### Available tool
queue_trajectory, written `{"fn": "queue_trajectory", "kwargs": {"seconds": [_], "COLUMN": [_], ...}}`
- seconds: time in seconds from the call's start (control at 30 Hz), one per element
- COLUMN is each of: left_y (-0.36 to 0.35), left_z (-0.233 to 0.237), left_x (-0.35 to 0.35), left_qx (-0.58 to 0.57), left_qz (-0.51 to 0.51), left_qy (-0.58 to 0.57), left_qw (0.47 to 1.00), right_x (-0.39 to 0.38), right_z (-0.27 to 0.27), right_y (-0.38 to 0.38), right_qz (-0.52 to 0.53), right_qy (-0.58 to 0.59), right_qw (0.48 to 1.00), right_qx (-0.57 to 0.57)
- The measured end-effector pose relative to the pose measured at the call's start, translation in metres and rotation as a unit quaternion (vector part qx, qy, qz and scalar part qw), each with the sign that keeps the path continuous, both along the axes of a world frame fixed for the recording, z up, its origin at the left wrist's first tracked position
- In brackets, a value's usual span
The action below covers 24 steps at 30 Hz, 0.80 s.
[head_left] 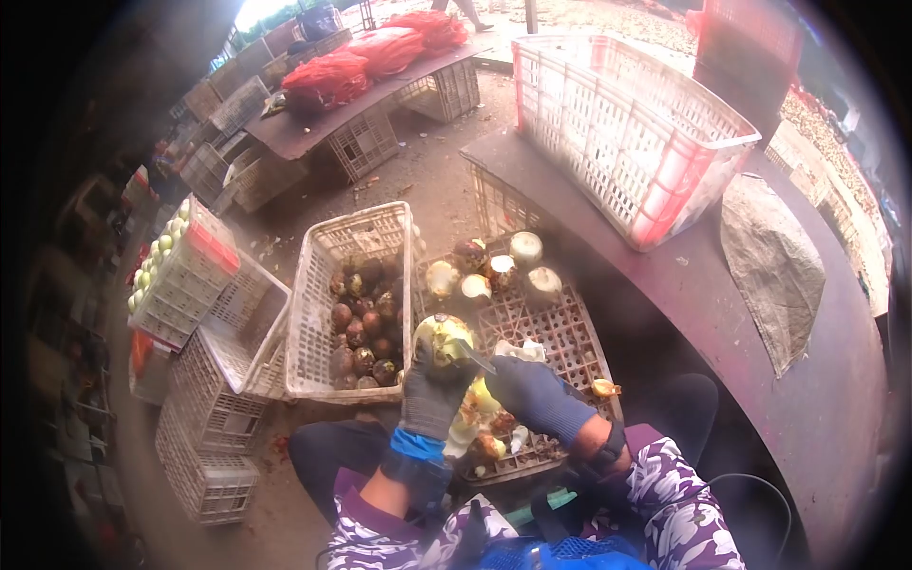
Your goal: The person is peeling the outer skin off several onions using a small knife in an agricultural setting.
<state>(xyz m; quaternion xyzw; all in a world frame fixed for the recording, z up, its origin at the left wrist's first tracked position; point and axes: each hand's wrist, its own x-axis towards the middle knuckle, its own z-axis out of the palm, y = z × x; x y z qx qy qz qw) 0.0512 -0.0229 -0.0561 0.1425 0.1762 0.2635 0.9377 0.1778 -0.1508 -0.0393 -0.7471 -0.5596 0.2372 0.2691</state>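
Crate (306, 328): brown bulbs (372, 324) inside. Left fingers (425, 369) round pale bulb (442, 332); right fingers (506, 376) gripping knife (475, 356).

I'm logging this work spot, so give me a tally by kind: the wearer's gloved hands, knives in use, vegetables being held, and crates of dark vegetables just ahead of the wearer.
Left hand and right hand, gloved: 2
Knife: 1
Held, partly peeled vegetable: 1
Crate of dark vegetables: 1
Total: 5

The left gloved hand (432, 394) grips a partly peeled vegetable (443, 334) above a perforated crate (576, 332); the right gloved hand (540, 391) holds a knife (478, 358).
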Motion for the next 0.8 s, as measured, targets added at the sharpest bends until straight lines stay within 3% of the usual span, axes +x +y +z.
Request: {"fn": "queue_trajectory", "kwargs": {"seconds": [0.03,0.23,0.37,0.47,0.6,0.67,0.8], "left_y": [0.003,-0.002,0.004,0.004,0.008,0.008,0.008], "left_z": [-0.005,0.000,-0.014,-0.008,-0.002,0.000,0.001], "left_x": [-0.002,-0.002,-0.007,-0.009,-0.014,-0.014,-0.013], "left_qx": [0.004,-0.014,-0.007,0.023,0.010,-0.015,-0.058], "left_qz": [0.008,0.007,-0.006,-0.022,-0.023,-0.023,-0.014], "left_qy": [0.007,0.004,-0.006,0.068,0.066,0.066,0.036], "left_qw": [1.000,1.000,1.000,0.997,0.998,0.997,0.998], "right_x": [0.001,-0.002,0.006,0.013,0.015,0.021,0.012], "right_z": [-0.002,-0.003,-0.026,-0.026,-0.002,-0.004,-0.026], "right_y": [0.000,-0.002,0.000,-0.001,-0.005,-0.005,-0.001], "right_qz": [0.009,-0.070,-0.004,0.024,0.028,0.046,0.045], "right_qy": [0.046,-0.157,0.080,0.294,0.418,0.431,0.167], "right_qw": [0.999,0.985,0.996,0.954,0.908,0.901,0.979], "right_qx": [0.023,-0.018,0.048,0.052,0.009,-0.032,0.104]}}
